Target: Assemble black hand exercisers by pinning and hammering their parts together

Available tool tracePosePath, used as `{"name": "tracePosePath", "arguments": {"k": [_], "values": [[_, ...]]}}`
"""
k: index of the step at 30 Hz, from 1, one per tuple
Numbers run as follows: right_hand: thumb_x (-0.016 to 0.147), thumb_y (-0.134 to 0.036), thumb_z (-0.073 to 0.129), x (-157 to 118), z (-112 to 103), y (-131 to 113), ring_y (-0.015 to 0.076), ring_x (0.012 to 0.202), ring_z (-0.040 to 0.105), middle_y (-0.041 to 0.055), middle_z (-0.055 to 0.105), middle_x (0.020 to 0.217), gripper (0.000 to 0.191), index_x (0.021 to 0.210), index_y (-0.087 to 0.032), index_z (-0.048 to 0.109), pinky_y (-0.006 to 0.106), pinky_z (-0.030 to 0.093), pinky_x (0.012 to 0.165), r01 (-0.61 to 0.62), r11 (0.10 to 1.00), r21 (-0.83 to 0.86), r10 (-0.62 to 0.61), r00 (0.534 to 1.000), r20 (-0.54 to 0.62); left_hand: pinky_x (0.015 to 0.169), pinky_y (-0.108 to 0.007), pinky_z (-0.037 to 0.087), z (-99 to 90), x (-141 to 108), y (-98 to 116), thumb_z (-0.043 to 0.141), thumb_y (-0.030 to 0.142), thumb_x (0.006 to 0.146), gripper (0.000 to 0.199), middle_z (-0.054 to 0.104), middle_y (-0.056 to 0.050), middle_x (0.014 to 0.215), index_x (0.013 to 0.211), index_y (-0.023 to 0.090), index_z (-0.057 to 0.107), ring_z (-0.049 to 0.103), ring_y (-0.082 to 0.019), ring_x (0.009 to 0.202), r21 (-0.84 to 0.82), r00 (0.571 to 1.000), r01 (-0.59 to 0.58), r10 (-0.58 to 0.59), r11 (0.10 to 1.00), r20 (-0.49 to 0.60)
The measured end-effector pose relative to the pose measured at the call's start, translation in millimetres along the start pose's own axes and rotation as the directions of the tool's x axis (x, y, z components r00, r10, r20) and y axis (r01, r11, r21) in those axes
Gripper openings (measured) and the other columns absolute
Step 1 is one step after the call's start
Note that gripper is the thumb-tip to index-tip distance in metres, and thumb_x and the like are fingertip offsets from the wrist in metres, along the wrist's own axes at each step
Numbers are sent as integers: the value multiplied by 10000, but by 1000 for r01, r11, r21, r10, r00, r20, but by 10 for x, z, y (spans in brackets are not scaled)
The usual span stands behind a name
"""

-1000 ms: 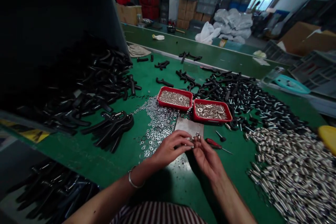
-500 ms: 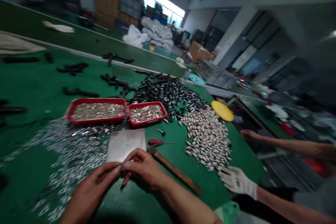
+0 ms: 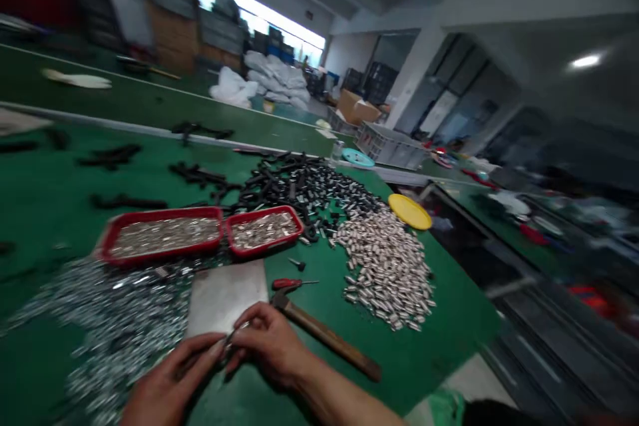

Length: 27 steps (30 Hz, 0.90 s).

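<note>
My left hand pinches a small dark metal part between thumb and index finger. My right hand meets it there, its fingers closed on the same part. Blur and fingers hide the part's exact shape. Both hands are at the near edge of a flat metal plate. Right of the plate lie a hammer with a wooden handle and a red-handled screwdriver. A small black-headed piece rests just beyond the screwdriver.
Two red trays, a long one and a shorter one, hold small metal pieces. Loose metal links spread at left. Silver cylinders are heaped at right, black parts behind. A yellow lid lies near the table's right edge.
The view has shifted, so the trays and heaps sit differently in it. A co-worker's gloved hand by the silver cylinders and another bare arm are gone from view. My hands stay together on the part.
</note>
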State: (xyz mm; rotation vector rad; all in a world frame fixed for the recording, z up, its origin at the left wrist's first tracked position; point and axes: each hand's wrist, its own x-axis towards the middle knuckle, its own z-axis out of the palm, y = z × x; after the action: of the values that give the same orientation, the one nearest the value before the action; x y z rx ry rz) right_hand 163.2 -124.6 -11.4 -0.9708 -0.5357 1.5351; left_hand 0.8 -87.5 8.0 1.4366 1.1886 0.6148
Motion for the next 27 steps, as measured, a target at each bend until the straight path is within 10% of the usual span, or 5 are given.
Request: {"name": "tracePosePath", "arguments": {"k": [9,13,17,21,27], "values": [[759,-349,811,-32,83,-90,134,741,659,41,699,908,324,1014,-190,690,249,550,674,-287,952,-102,298,948,112,813,-321,499,-157,-196,-58,615,303,905,174,728,-75,897,934,179,734,655,-194,862,91,895,-408,418,908,-153],[714,-388,831,-12,241,-241,163,690,681,27,716,809,314,915,-202,676,272,564,686,-27,907,-420,70,994,87,824,-331,472,-243,-377,-22,525,198,956,203,705,-73,942,1082,182,684,606,-183,886,519,723,-575,690,632,-39],[741,-447,780,21,438,-523,203,755,717,73,747,995,318,937,-224,664,328,599,744,183,813,-553,-118,982,150,877,-320,480,-585,-338,150,511,243,976,215,688,-78,1049,1141,183,635,608,-181,983,544,750,-577,659,609,57],[690,-511,786,82,314,-769,261,873,729,103,738,1090,433,1028,-258,690,361,607,789,178,715,-676,-156,983,94,884,-355,477,-1709,-9,235,568,337,945,221,688,-95,1051,1101,195,637,634,-222,969,625,844,-204,459,754,-278],[622,-524,826,131,83,-662,298,826,731,121,754,947,432,935,-247,716,402,605,741,5,772,-636,-51,997,-55,694,-285,459,-3198,392,28,673,386,860,335,666,-87,633,776,72,589,657,-208,637,442,647,634,-121,634,-753]]}}
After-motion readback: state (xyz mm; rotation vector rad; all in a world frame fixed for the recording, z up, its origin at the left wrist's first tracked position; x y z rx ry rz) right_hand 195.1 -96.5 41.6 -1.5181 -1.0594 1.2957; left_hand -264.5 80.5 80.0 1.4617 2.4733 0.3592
